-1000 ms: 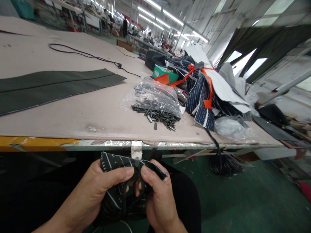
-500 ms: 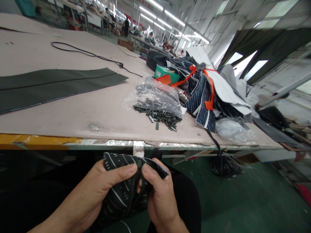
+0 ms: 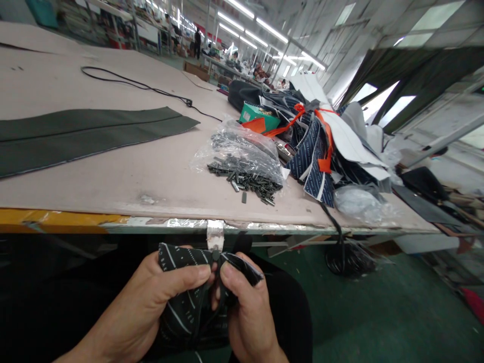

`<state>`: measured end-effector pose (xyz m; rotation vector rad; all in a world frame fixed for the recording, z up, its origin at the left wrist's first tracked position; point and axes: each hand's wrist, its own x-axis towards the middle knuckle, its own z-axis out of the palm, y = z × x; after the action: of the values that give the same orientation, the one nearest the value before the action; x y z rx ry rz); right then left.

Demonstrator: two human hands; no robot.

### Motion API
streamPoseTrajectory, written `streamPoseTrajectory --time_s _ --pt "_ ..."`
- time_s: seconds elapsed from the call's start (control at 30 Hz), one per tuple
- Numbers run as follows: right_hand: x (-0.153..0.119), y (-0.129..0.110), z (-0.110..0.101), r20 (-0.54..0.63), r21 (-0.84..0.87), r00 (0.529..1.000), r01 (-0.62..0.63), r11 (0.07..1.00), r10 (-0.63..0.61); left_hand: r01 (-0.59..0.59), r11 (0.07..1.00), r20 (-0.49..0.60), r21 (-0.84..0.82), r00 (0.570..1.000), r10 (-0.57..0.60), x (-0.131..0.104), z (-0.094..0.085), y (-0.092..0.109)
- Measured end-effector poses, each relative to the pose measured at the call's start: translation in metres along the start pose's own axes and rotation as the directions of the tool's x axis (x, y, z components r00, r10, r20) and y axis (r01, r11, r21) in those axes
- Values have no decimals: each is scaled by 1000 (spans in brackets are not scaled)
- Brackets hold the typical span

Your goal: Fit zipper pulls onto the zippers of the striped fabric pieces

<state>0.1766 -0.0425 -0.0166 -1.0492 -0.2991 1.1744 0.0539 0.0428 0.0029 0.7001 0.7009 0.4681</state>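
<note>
Below the table edge, my left hand (image 3: 151, 297) pinches the left part of a dark patterned fabric piece (image 3: 185, 312) with white stripes and lettering. My right hand (image 3: 247, 302) grips its right part, the thumb pressed on the cloth. Between my thumbs a small dark tab (image 3: 216, 255) sits at the top of the fabric, close under a taped tag (image 3: 216, 234) on the table edge. The fingers behind the cloth are mostly hidden.
On the table (image 3: 113, 186) lie a plastic bag (image 3: 242, 141) with small dark metal pieces (image 3: 257, 181), a green box (image 3: 260, 117), tied patterned fabric (image 3: 312, 161), a long dark green panel (image 3: 86, 132) and a black cord (image 3: 132, 83). People stand far behind.
Both hands and the fabric have shifted slightly down. The small tab now shows a little apart from my thumbs, just under the taped tag.
</note>
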Motion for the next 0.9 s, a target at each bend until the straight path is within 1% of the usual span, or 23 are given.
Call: streamPoseTrajectory --time_s 0.13,0.23,0.37,0.43,0.5,0.6,0.67,0.73,0.77,0.83,0.9 --pt "1 1 -1 5 -5 1000 6 1000 -6 -9 1000 -20 -6 1000 9 1 -1 -3" --pt "1 1 0 1 9 1000 4 1000 -4 -18 1000 -14 -7 1000 17 2 1 -2" --pt "3 -1 1 -4 42 1000 19 999 -19 -38 997 -16 65 999 39 1 5 4" --pt "6 -1 2 -9 51 999 34 998 -33 -57 995 -37 84 998 60 3 7 6" --pt "10 0 3 -10 54 999 37 998 -37 -59 996 -72 68 995 64 5 8 8" --pt "15 1 1 -5 35 999 47 998 -47 -37 997 -99 68 994 44 8 4 7" --pt "14 -2 -4 18 -34 997 74 997 -73 -21 992 -77 123 997 31 7 -3 3" --pt "11 -6 -13 81 -156 991 120 980 -109 -1 978 -41 210 999 10 1 -13 -4" --pt "8 -8 -18 122 -217 985 143 966 -119 10 964 -41 264 999 1 -3 -17 -9" --pt "0 -8 -28 186 -295 977 160 942 -107 25 934 -86 357 996 6 -13 -24 -21" --pt "-9 -3 -36 183 -312 980 137 940 -82 23 920 -164 391 985 45 -22 -27 -34"
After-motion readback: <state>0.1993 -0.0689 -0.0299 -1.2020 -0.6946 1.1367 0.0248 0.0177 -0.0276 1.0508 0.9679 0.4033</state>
